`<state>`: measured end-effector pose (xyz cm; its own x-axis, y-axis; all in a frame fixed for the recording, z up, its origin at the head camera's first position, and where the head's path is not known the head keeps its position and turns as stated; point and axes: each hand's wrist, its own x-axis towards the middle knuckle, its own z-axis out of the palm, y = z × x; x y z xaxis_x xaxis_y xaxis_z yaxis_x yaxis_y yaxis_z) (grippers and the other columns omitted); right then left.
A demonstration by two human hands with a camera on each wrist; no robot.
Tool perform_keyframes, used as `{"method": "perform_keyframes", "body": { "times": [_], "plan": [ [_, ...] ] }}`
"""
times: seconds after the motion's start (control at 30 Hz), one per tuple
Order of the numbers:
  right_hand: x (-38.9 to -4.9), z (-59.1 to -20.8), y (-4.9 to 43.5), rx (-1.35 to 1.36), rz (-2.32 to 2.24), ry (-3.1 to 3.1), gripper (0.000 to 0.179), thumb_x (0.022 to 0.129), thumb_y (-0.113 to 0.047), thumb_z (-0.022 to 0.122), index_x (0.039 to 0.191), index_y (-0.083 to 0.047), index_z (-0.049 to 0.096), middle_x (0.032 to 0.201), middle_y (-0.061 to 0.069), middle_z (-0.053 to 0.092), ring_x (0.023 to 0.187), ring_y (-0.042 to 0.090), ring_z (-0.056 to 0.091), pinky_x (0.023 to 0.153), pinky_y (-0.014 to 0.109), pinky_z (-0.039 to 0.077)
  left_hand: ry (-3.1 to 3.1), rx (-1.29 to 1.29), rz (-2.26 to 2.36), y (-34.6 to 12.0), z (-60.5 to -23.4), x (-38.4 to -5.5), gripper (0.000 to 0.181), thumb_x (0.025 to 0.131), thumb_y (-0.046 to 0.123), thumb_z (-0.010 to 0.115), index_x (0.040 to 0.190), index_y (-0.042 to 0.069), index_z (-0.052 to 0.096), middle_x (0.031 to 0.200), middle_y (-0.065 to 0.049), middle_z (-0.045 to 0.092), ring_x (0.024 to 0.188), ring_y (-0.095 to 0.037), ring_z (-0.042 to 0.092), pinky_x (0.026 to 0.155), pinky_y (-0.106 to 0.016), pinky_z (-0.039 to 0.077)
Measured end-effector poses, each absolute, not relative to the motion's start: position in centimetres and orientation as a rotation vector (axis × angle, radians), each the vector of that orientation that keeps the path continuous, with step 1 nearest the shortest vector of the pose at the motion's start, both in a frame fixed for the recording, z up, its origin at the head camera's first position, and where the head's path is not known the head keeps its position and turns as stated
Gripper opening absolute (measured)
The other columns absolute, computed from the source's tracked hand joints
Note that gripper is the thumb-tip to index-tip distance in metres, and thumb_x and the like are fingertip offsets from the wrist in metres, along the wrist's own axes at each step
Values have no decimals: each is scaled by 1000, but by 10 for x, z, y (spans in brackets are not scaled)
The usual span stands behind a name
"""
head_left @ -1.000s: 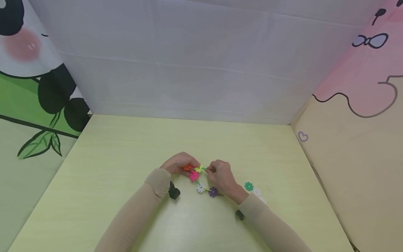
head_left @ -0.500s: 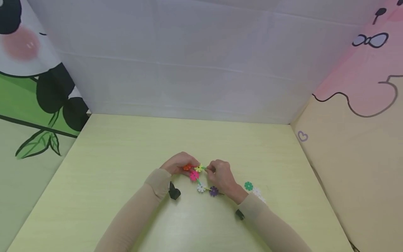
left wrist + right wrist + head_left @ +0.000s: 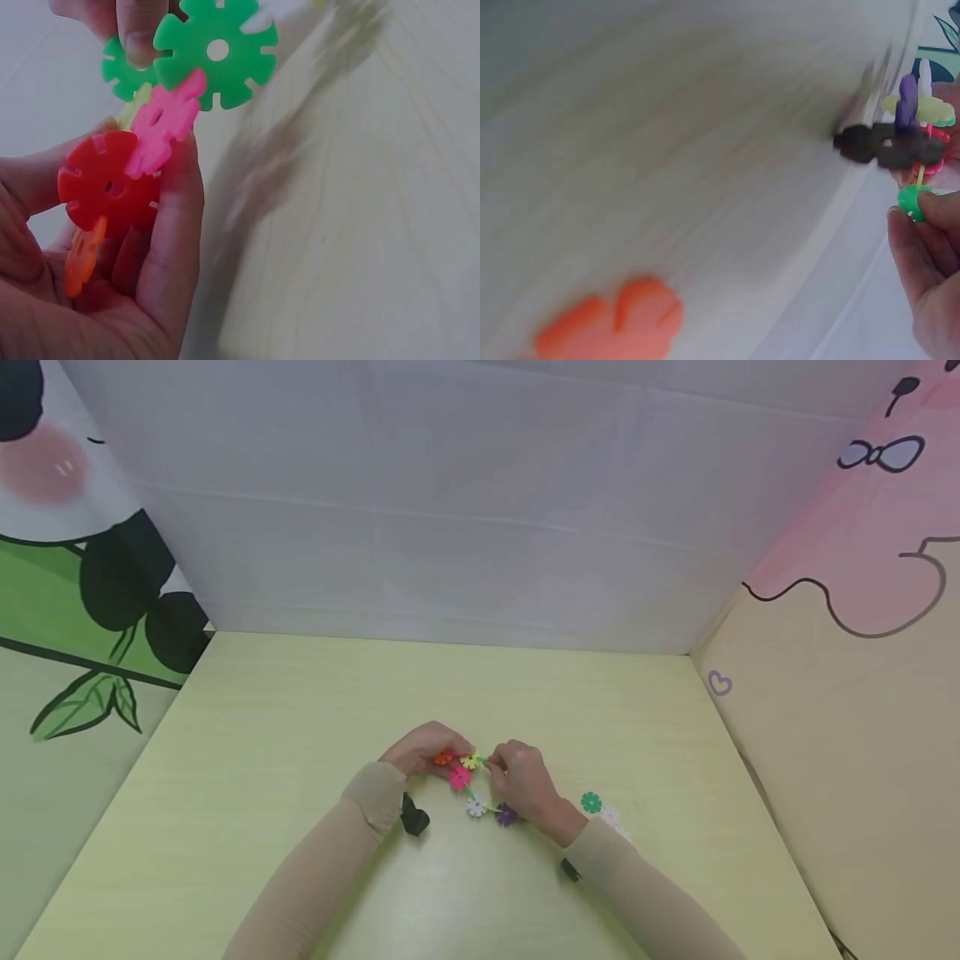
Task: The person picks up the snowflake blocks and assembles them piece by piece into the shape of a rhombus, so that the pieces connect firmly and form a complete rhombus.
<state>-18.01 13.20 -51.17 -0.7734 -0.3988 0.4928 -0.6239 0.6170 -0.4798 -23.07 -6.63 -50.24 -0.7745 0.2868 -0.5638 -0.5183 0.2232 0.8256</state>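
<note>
A chain of notched plastic discs, slotted edge to edge at angles, hangs between my two hands. In the head view my left hand [image 3: 425,750] holds its upper left end, around the orange disc [image 3: 443,758] and yellow disc [image 3: 470,762]. A red disc [image 3: 90,187] rests between the left fingers, joined to a pink disc [image 3: 161,124]. My right hand [image 3: 527,783] pinches a small green disc [image 3: 909,201] next to the yellow one. From the pink disc the chain runs down through a larger green disc [image 3: 184,56], a white disc [image 3: 476,807], a purple disc [image 3: 506,815] and a dark brown disc [image 3: 855,142].
On the pale wooden table [image 3: 337,685], a loose green disc [image 3: 591,802] and white discs [image 3: 611,818] lie right of the right forearm. A blurred orange disc [image 3: 615,330] is close to the right wrist camera. A white sheet [image 3: 450,527] stands behind the table.
Both hands keep their holds and stay nearly in place. The chain's lower end shifts very slightly, and the head view moves a little.
</note>
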Motion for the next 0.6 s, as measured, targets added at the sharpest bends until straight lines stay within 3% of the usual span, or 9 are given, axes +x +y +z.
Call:
{"method": "perform_keyframes", "body": {
  "times": [0.37, 0.6],
  "plan": [
    [-180, -514, 132, 812, 733, -2441, 9, 74, -5, 76, 73, -9, 69, 68, -2, 64, 54, 6, 54, 48, 19, 43, 1819, -206, 1647, -65, -508, -234, 15, 81, 12, 72, 88, -1, 68, 84, -8, 61, 66, -17, 58, 62, -33, 54],
    [-182, -513, 133, 770, 847, -2507, 10, 78, -7, 76, 75, -10, 67, 70, -2, 65, 59, 6, 58, 53, 18, 46, 1816, -206, 1650, -66, -510, -236, 16, 81, 12, 73, 89, -1, 69, 79, -7, 59, 63, -16, 57, 61, -33, 54]
  ]
}}
